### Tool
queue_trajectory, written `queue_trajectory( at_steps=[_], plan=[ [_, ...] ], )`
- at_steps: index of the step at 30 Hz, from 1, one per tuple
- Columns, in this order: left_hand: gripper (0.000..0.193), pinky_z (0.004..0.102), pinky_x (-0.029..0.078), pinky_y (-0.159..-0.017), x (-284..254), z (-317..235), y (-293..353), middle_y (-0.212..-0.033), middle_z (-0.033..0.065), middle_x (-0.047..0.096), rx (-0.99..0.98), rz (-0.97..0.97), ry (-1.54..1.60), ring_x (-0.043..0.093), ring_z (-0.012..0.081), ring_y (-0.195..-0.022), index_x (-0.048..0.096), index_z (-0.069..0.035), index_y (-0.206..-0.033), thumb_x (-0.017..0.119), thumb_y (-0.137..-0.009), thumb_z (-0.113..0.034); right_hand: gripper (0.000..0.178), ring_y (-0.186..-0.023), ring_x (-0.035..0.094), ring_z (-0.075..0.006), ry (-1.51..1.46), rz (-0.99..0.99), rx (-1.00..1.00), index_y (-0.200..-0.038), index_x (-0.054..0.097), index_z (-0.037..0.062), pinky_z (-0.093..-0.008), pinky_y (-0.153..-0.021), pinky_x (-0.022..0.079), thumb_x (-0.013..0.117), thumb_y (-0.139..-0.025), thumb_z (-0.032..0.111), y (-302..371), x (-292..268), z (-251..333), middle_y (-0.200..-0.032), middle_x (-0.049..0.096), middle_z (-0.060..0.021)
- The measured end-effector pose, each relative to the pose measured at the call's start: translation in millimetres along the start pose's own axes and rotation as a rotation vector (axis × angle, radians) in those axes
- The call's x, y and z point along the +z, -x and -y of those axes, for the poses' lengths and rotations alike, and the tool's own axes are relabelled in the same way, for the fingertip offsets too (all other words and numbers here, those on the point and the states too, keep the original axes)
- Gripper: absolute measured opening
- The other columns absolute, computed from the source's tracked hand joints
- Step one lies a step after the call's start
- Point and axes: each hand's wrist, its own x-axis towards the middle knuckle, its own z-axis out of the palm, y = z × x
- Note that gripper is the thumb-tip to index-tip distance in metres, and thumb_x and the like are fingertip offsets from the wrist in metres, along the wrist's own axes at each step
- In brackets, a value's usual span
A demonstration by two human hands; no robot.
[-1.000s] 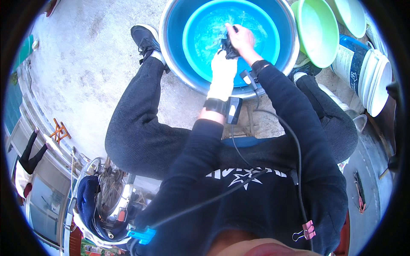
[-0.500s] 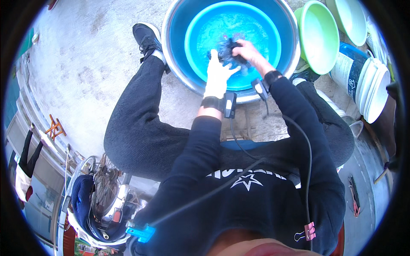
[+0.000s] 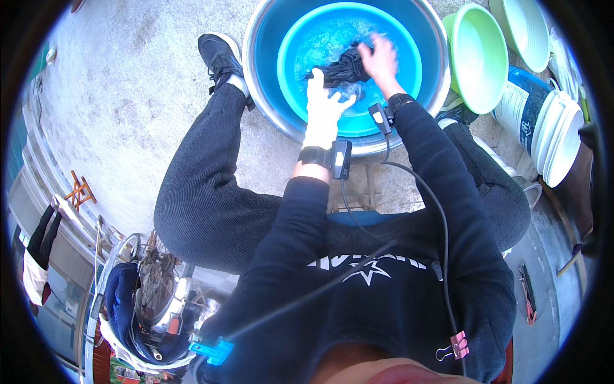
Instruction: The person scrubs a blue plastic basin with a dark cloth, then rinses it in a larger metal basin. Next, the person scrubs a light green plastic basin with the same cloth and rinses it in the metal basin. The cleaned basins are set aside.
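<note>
Dark cloth, top ctr of frame, lies approx L–R, right end by R hand (blurred, can't tell grip), L hand below, fingers apart.

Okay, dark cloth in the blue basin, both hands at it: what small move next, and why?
Probably close your left hand on the left end of the dark cloth: that hand's fingers look spread, contact unclear, while your right hand, though blurred, is at the other end. Gripping both ends would likely steady the cloth in the blue basin.
</note>
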Motion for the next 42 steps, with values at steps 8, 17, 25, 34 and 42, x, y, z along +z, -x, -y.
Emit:
queue_trajectory(
  at_steps=[8, 17, 25, 34, 42],
  plan=[
    [0.052, 0.0481, 0.052, -0.081, -16.4, 3.4, -39.3, -0.102, 0.0150, 0.065, 0.129, 0.193, -0.192, 0.064, 0.0324, -0.097, 0.056, -0.007, -0.117, 0.054, -0.093, -0.053, 0.036, -0.073, 0.064, -0.0193, -0.585, 0.827, 0.100, -0.083, 0.068, 0.0057, -0.0354, -0.067, 0.049, 0.076, -0.078, 0.040, 62.4, -18.7, 48.3, -0.076, 0.066, -0.0118],
    [0.069, 0.0512, 0.046, -0.098, 21.9, -16.6, 4.3, -0.144, 0.0183, 0.042, 0.371, 0.013, -0.364, 0.046, 0.0380, -0.127, 0.025, -0.011, -0.150, 0.061, -0.096, -0.035, 0.038, -0.111, 0.059, -0.0346, 0.282, 0.185, 0.284, -0.104, 0.070, 0.0092, -0.0486, -0.090, 0.048, 0.058, -0.091, 0.043, 0.1, -29.8, 8.1, -0.116, 0.064, -0.0122],
    [0.075, 0.0600, 0.027, -0.112, 2.2, -0.9, 4.9, -0.161, 0.0146, 0.012, 0.073, -0.098, -0.178, 0.013, 0.0393, -0.147, 0.008, -0.015, -0.156, 0.051, -0.100, -0.040, 0.030, -0.097, 0.066, -0.0377, 0.307, 0.731, -0.202, -0.103, 0.069, 0.0106, -0.0500, -0.083, 0.052, 0.068, -0.080, 0.030, 14.2, 1.7, -3.1, -0.100, 0.070, -0.0149],
    [0.087, 0.0660, 0.036, -0.104, 24.3, 14.7, 13.2, -0.159, 0.0209, 0.014, -0.242, -0.013, 0.030, 0.024, 0.0429, -0.142, 0.017, -0.006, -0.153, 0.052, -0.094, -0.059, 0.045, -0.092, 0.066, -0.0290, 0.031, 0.968, -0.113, -0.096, 0.067, 0.0083, -0.0423, -0.078, 0.049, 0.082, -0.060, 0.030, 3.0, -83.1, 18.5, -0.094, 0.070, -0.0124],
    [0.048, 0.0418, 0.054, -0.087, 50.7, 25.0, 26.3, -0.114, 0.0205, 0.065, -0.038, 0.360, -0.198, 0.066, 0.0321, -0.101, 0.057, -0.003, -0.123, 0.065, -0.090, -0.037, 0.033, -0.077, 0.061, -0.0143, -0.675, 0.970, -0.009, -0.088, 0.068, 0.0027, -0.0287, -0.072, 0.047, 0.083, -0.068, 0.024, 35.7, -202.1, 58.6, -0.079, 0.065, -0.0048]
  ],
)
